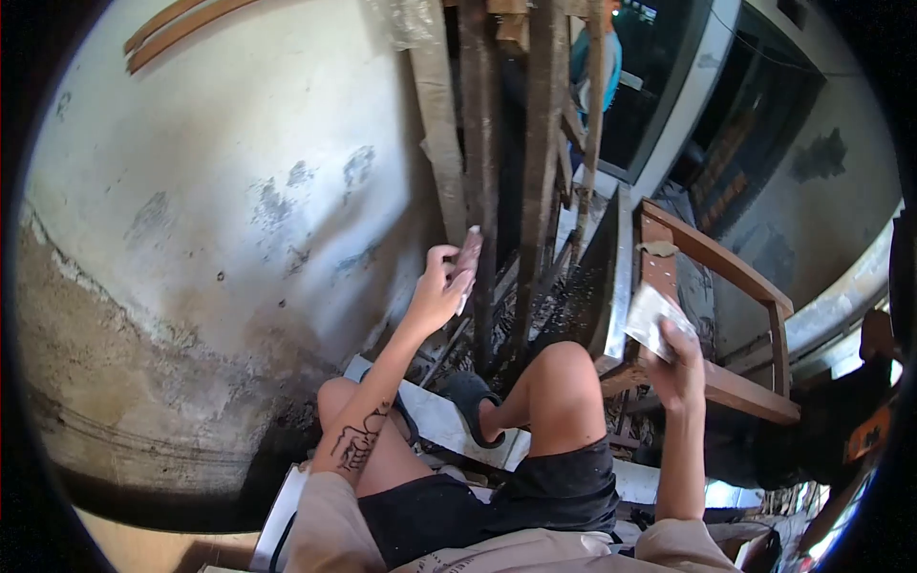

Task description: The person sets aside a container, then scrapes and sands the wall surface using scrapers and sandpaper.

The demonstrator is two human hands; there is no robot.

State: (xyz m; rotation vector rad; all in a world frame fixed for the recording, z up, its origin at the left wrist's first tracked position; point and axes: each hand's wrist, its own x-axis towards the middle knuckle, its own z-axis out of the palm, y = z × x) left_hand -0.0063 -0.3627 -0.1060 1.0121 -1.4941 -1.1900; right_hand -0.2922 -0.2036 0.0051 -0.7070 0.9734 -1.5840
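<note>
My left hand is raised in front of the dark upright timbers, its fingers apart. A greyish-brown, pale-tipped patch lies along its fingers; whether this is residue or a small object is unclear. In my right hand is a folded, whitish, stained piece, pinched between thumb and fingers. It is held over the brown wooden frame, near a pale metal-like edge. A small tan scrap rests on the frame's upper part.
A stained wall stands at the left, with wooden strips at its top. My bent knees and a dark clog are below the hands. Behind the timbers, a person in blue is partly visible. A doorway is farther back.
</note>
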